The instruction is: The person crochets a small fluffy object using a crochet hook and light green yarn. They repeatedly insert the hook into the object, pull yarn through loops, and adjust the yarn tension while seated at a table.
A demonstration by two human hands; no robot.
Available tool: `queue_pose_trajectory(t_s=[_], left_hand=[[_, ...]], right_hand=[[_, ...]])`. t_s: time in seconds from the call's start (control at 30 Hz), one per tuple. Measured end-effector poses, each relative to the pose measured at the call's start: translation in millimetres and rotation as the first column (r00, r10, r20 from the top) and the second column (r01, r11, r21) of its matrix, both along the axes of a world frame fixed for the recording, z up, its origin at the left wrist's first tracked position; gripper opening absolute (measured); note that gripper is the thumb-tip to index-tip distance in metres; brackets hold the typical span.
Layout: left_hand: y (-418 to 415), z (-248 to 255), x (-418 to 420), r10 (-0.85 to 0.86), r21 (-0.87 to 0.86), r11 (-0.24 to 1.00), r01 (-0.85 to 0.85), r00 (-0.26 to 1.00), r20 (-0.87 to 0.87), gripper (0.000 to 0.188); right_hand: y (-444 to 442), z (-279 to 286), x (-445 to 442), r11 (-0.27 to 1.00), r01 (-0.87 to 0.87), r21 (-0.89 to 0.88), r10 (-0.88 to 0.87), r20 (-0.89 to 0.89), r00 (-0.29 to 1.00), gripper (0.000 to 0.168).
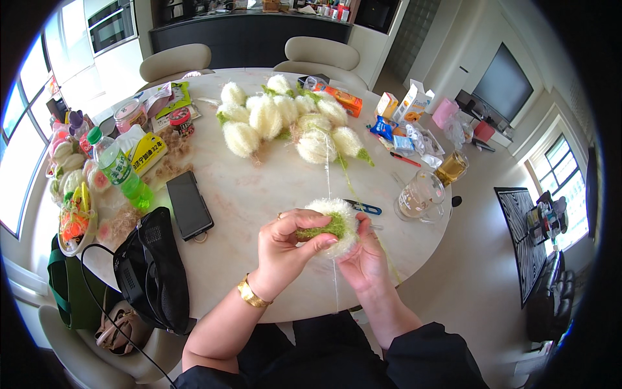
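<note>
A fluffy white and green yarn piece is held between both hands above the near part of the table. The thumb and fingers of my left hand pinch its green part. My right hand grips its right side, with some fingertips hidden behind it. A white strand runs from the pile to the piece, and a green strand passes down to the right. Beyond the hands lies a pile of fluffy white yarn pieces with green tips. Just behind my right hand lies a blue-handled tool, partly hidden.
On the marble table, a phone, a black bag and a green-tinted bottle are at left. A glass mug, a red pen and snack packages stand or lie at right. Chairs are at the far side.
</note>
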State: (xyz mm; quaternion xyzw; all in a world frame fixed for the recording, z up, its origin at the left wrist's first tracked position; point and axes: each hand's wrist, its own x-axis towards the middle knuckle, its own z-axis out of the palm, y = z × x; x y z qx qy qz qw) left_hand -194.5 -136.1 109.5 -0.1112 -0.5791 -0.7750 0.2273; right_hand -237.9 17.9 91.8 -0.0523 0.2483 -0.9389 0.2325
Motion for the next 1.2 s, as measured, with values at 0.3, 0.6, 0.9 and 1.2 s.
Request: queue_pose_trajectory(t_s=[0.3,0.6,0.9,1.2], left_hand=[[-2,2,0,0.034,-0.122,0.992,-0.045,0.995,-0.093,0.027],[1,2,1,0.081,-0.112,0.99,-0.088,0.994,-0.068,0.026],[0,1,1,0.075,-0.15,0.984,-0.092,0.991,-0.114,0.026],[3,-1,-1,0.007,-0.087,0.996,-0.011,0.999,-0.042,0.028]], right_hand=[[2,2,1,0.999,-0.039,0.023,0.039,-0.012,0.999,0.017],[2,-5,-7,0.995,-0.09,-0.033,0.09,0.0,0.996,0.017],[5,-8,-11,0.998,-0.057,0.024,0.06,-0.13,0.99,0.017],[11,-8,-5,0.998,-0.034,0.053,0.04,-0.116,0.992,0.019]])
